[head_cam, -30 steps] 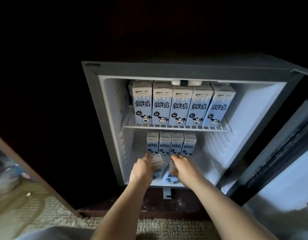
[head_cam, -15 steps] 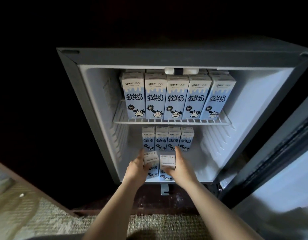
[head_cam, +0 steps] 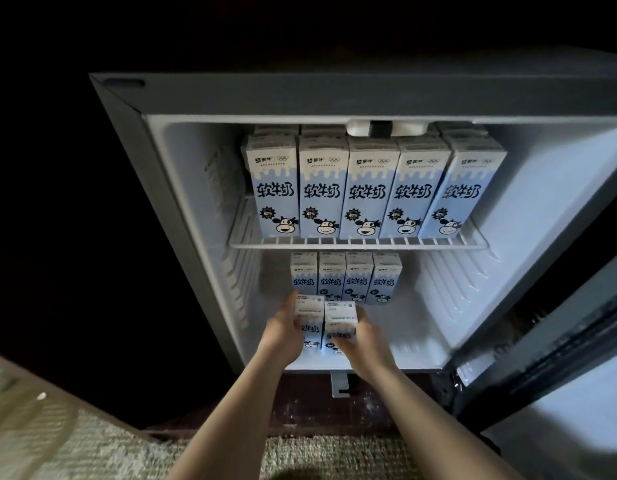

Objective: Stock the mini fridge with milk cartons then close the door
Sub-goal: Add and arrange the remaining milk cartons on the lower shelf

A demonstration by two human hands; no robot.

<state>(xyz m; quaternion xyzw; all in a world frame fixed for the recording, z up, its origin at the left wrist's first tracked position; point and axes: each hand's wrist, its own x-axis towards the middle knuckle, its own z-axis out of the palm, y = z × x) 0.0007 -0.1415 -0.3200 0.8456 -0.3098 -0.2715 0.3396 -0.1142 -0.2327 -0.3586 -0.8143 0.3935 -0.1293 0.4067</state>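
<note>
You are holding one milk carton (head_cam: 309,322) in your left hand (head_cam: 283,329) and another (head_cam: 340,323) in your right hand (head_cam: 364,336), both closed around them on the mini fridge (head_cam: 182,188) floor; be sliding them upright against the back row (head_cam: 345,277).

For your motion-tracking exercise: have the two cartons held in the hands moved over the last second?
Yes. The two held cartons have gone deeper into the fridge, toward the back row of four cartons on the fridge floor, and are now upright.
</note>
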